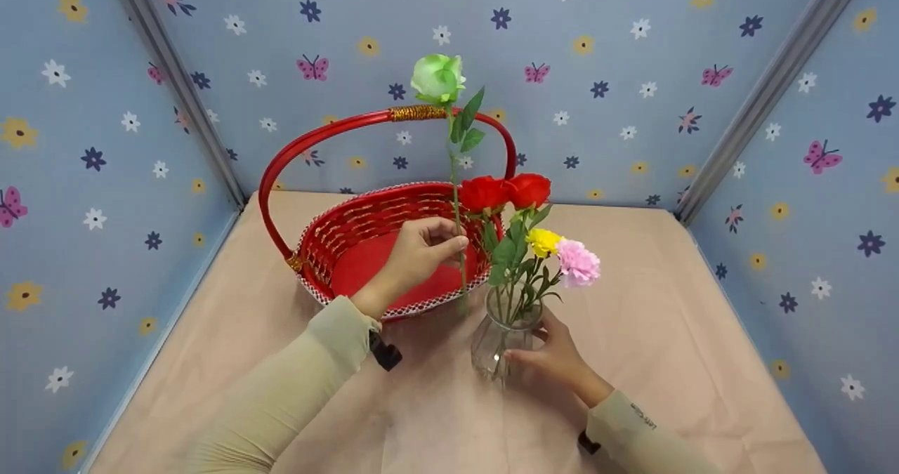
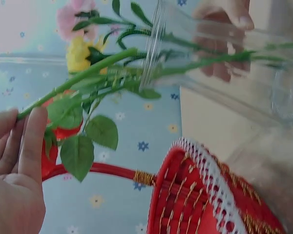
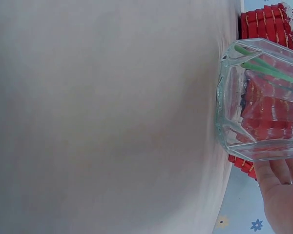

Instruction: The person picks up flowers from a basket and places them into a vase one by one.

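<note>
My left hand [image 1: 425, 248] pinches the stem of a pale green artificial rose [image 1: 439, 79] between thumb and fingers, holding it upright above the basket's near right rim. In the left wrist view, the cut end of that green stem [image 2: 78, 80] overlaps the region beside the vase mouth. A clear glass vase [image 1: 491, 351] stands on the table, and my right hand [image 1: 558, 354] grips its right side. Inside the vase are two red roses [image 1: 483, 194], a yellow flower [image 1: 543, 242] and a pink carnation [image 1: 579, 263]. Their stems show through the faceted glass [image 3: 261, 100] in the right wrist view.
A red woven basket [image 1: 372, 253] with white lace trim and a tall arched handle [image 1: 309, 139] sits behind and left of the vase. Pinkish cloth [image 1: 632, 319] covers the table. Flower-patterned blue panels [image 1: 604, 130] enclose the back and both sides.
</note>
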The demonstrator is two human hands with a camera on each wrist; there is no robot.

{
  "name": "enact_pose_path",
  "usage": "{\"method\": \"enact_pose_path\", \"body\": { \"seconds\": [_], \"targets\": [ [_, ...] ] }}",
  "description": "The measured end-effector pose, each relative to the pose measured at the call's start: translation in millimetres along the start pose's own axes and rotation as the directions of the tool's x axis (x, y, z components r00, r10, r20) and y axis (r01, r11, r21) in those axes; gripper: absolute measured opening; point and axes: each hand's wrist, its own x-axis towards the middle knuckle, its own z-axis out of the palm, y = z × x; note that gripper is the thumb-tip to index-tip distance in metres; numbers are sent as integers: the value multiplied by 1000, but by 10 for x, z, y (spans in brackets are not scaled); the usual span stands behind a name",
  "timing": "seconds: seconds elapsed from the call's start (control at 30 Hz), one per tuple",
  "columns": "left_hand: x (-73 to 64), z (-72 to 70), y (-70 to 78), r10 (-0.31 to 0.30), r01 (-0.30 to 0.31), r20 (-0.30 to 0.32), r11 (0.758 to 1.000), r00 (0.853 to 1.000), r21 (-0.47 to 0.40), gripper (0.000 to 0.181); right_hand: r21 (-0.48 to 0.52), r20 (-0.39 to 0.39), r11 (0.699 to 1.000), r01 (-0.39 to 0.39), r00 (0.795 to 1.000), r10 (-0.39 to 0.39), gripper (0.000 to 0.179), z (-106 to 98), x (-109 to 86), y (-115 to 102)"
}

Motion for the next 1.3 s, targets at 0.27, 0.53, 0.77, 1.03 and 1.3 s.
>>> {"method": "enact_pose_path", "body": {
  "seconds": [0.27,0.53,0.77,1.03,1.3],
  "targets": [
    [9,132,24,29,-29,-95,1000,995,-3,17,1,1,1000,-3,1000,3,67,-9,7,5],
    [-28,270,136,28,-34,-142,999,990,-42,17,-8,8,1000,6,1000,-6,71,-22,18,-3],
    [-130,360,230,46,-51,-156,998,987,-29,14,-4,15,1000,22,1000,-22,76,-22,20,7],
    [-190,440,111,85,-86,-171,996,982,2,15,8,21,1000,14,1000,-14,83,-20,15,21],
    [-234,463,37,96,-94,-189,995,977,20,12,0,21,1000,22,1000,-22,85,-20,17,18]
  ]
}}
